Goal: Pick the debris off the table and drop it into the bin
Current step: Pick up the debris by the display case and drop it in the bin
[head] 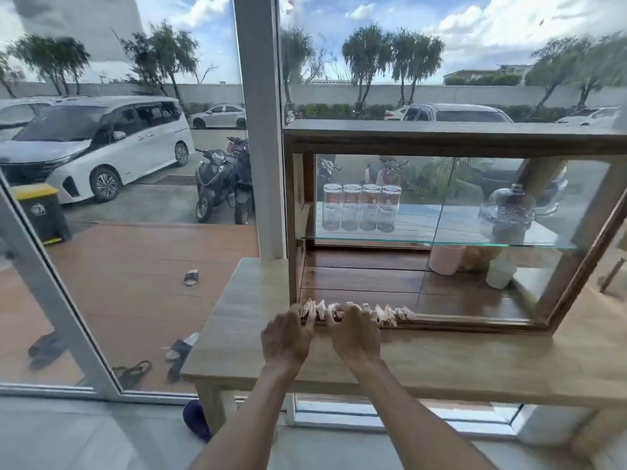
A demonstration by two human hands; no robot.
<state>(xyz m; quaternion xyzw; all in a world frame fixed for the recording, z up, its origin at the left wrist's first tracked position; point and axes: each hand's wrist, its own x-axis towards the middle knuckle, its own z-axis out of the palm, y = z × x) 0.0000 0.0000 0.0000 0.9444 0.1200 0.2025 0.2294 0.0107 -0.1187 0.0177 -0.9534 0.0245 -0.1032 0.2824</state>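
— Fingers [307,322] of both hands are curled over pale debris [383,313], strung just beyond and rightward along the counter [475,361]; whether anything is pinched cannot be told.

— Gathering is judged underway; a closed grasp is needed next. No bin indoors is seen.

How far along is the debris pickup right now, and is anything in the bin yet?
Early stage. Nothing looks done: a row of pale debris lies along the display case's bottom front edge on the table. In hand: the left hand and right hand both reach into it; whether either has a piece in its grip is hidden. Left: gathering it all and dropping it; the only bin visible stands outside the glass.
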